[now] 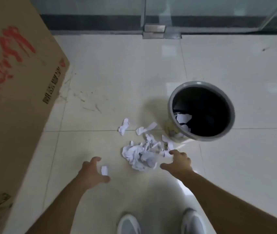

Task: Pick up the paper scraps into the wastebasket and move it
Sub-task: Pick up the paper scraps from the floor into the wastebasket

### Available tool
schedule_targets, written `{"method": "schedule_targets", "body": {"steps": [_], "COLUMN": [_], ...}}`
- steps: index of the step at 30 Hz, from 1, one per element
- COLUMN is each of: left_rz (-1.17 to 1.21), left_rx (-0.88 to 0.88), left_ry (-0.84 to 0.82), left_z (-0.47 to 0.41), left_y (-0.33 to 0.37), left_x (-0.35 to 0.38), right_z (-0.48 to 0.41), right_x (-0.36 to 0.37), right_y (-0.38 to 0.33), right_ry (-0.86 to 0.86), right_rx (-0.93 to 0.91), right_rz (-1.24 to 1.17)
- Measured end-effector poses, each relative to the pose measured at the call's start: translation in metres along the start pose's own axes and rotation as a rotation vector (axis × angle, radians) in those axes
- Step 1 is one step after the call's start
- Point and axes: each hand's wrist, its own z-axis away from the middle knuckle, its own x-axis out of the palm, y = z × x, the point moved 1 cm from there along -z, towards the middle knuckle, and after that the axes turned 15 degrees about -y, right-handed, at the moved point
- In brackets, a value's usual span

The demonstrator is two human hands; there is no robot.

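Note:
A heap of crumpled white paper scraps [141, 155] lies on the tiled floor just left of a round grey wastebasket [169, 105], which stands upright with a few scraps inside. Two more scraps [124, 126] [146, 128] lie a little farther out. My right hand [179, 162] hovers with spread fingers at the heap's right edge, holding nothing. My left hand [92, 173] is open, its fingers curved around a small white scrap [104, 170] on the floor without closing on it.
A large brown cardboard box [16, 92] with red print stands along the left. A glass door with a metal floor hinge [154, 32] closes off the far side. My two grey shoes [129, 223] are at the bottom edge.

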Motion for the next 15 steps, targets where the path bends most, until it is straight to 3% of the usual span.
{"method": "schedule_targets", "body": {"steps": [5,7,15], "left_rz": [0.164,0.272,-0.011], "left_rx": [-0.284,-0.321,0.058], "left_ry": [0.055,0.084,0.288], "left_z": [-0.075,-0.092,-0.15], "left_y": [-0.069,-0.081,-0.057], "left_x": [0.046,0.065,0.09], "right_z": [-0.091,-0.114,-0.149], "right_x": [0.032,0.048,0.07], "right_y": [0.029,0.042,0.05], "right_ry": [0.081,0.11,0.108], "right_rx": [0.131,0.163,0.085], "right_rz": [-0.076,-0.079,0.047]}}
